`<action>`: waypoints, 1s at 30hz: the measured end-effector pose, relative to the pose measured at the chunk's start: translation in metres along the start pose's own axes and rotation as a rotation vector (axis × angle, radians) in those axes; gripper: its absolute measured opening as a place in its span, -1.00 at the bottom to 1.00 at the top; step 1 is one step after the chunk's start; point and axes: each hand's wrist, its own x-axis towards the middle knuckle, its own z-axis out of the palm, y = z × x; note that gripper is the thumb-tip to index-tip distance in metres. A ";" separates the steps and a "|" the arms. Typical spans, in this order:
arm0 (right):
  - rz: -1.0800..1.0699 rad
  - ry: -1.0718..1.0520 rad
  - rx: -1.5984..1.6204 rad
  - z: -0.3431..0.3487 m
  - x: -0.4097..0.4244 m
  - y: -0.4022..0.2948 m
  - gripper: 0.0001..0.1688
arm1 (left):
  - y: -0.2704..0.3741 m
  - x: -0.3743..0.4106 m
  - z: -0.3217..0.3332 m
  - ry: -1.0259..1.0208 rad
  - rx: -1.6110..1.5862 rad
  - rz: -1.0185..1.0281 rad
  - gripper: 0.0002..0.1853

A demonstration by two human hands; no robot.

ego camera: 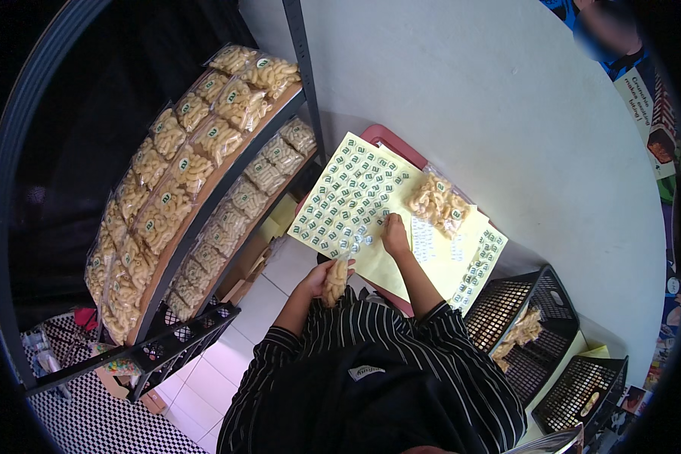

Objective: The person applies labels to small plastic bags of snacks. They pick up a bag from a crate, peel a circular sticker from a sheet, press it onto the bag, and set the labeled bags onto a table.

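My left hand [319, 278] holds a clear plastic bag of curled snacks [335, 282] by its side, in front of my body. My right hand [395, 234] touches a pale yellow sheet of round stickers [340, 198] near its right edge, fingers drawn together; whether a sticker is between them cannot be told. Two filled snack bags [438, 204], each with a round sticker, lie to the right of that hand on further yellow sheets. Another sticker sheet [479, 272] lies at the lower right. The sheets rest on a red surface [394, 144], mostly covered.
On my left, a metal rack [215, 187] carries rows of stickered snack bags on two shelves. Black plastic crates [553, 306] stand on my right, one with bagged snacks inside. A smaller black basket [581, 391] is beside them. A pale wall [459, 85] rises ahead.
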 end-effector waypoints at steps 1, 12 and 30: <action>0.060 -0.018 0.105 0.001 -0.001 0.008 -0.82 | 0.000 0.000 0.001 0.004 0.016 -0.006 -0.52; 0.548 -0.301 1.136 -0.086 -0.089 -0.027 -0.57 | 0.017 -0.019 0.011 0.210 -0.191 0.171 -0.68; 0.222 -0.414 1.578 -0.167 -0.126 -0.092 -0.47 | 0.042 0.001 0.194 -0.070 0.479 0.699 -0.56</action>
